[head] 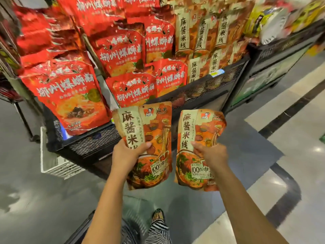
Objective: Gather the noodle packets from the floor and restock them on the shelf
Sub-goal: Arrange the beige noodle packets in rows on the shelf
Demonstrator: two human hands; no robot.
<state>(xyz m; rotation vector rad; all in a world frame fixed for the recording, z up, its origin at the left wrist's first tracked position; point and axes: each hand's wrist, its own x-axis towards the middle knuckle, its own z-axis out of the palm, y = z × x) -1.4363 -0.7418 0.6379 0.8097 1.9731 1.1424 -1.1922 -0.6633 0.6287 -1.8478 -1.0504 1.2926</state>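
Observation:
I hold two orange and beige noodle packets upright in front of the black mesh shelf. My left hand grips the left noodle packet at its lower left edge. My right hand grips the right noodle packet across its middle. Both packets hang just below the shelf's front rim. Matching beige packets stand in rows at the shelf's upper right. Red noodle packets fill its left and centre.
A white plastic crate sits on the grey floor under the shelf's left end. Another black display stand with yellow and silver goods stands to the right. My striped trouser leg and sandal show below. Pale floor tiles with dark borders lie at right.

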